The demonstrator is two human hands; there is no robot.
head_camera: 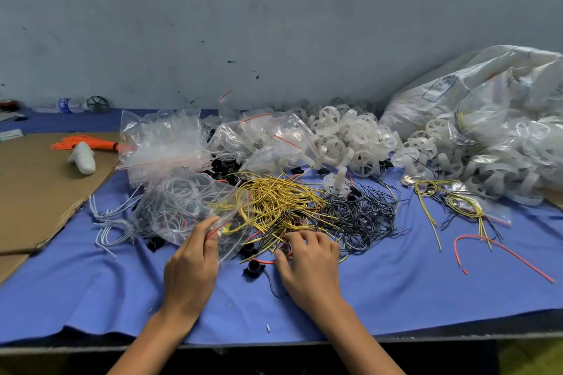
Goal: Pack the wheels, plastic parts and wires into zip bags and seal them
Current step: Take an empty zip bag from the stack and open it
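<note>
Left grip point(195, 265): pinched the mouth of a zip bag point(189, 207), its opening facing right. Right grip point(307, 262): I logged fingers curled round yellow wires point(274, 204) just right of that mouth, nearer them, strands running crosswise on the worktop point(426, 283). Wheels point(350, 137): heaped behind.

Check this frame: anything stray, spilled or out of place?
Nothing looks damaged. A red wire lies alone on the blue cloth at the right, apart from the piles, and a small white scrap sits near the front edge.
</note>
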